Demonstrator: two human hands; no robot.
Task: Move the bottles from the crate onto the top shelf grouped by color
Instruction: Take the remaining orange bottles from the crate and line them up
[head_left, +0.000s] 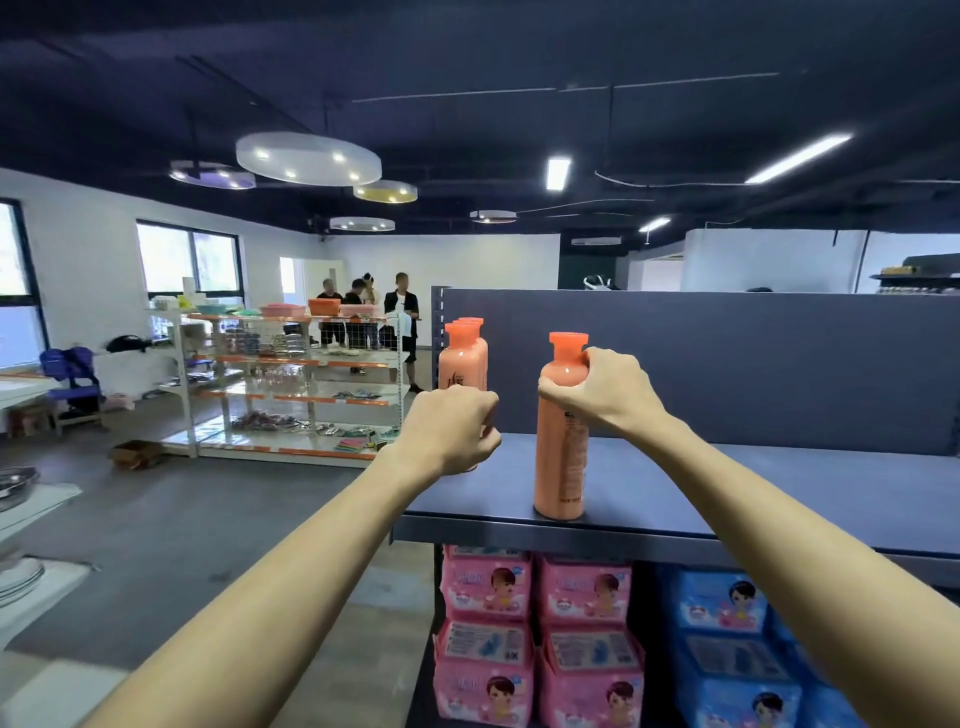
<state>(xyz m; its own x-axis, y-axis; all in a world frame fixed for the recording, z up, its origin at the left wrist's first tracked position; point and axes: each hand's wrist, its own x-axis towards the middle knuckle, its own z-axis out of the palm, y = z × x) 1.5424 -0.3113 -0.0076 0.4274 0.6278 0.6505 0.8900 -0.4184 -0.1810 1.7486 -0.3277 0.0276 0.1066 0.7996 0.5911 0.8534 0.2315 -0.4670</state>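
Top shelf (779, 493): dark blue.
My left hand (452, 426): curled round front bottle (460, 358).
My right hand (592, 395): grips lone bottle (561, 467).
Room: shop, black ceiling (467, 52).

l hand (452, 427) & r hand (597, 392) bare, forearms (291, 561) bare, slim wrists

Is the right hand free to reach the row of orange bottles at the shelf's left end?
Probably not yet: the right hand grips a separate orange bottle, and the left hand, holding the front bottle, stands before the row of orange bottles.
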